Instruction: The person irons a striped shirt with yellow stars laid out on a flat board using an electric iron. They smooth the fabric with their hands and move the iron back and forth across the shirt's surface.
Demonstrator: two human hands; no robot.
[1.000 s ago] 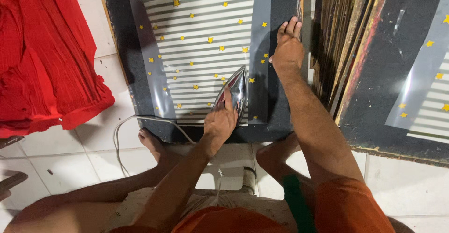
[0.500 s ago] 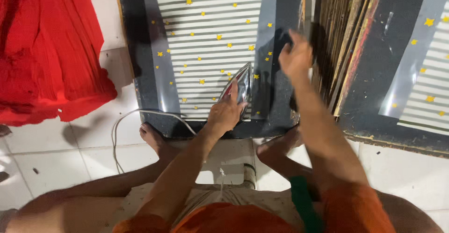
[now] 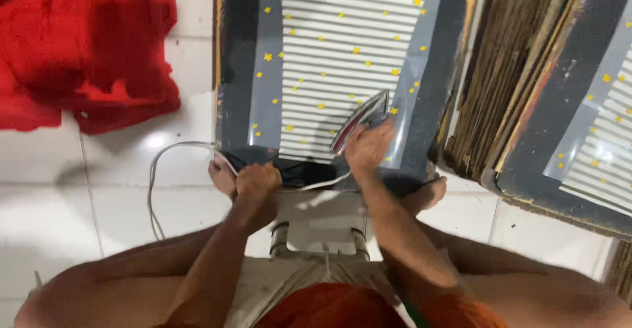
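Nearest to the camera were the person's bare knees and a pale low stool [image 3: 321, 226] between them, its lower part cut off by the body. The left hand [image 3: 258, 182] was closed in a fist at the near edge of the dark board [image 3: 234, 71], gripping the dark cloth there, where the white cord [image 3: 172, 149] passed close by. The right hand [image 3: 367, 147] was closed around the handle of the iron [image 3: 359, 120]; the fingers were wrapped over it, so the handle itself was hidden. The iron stood tilted on its edge, its shiny sole turned left, on the near right part of the striped sheet [image 3: 336, 51]. This sheet was grey and white with small yellow stars and lay along the board. At the right a stack of brown cardboard sheets [image 3: 520, 71] stood on edge, and beyond it another dark board with the same starred sheet [image 3: 599, 150] was cut off by the frame. At the far left a red cloth [image 3: 79, 45] lay crumpled on the white tile floor [image 3: 105, 216]. The hands were a little blurred.
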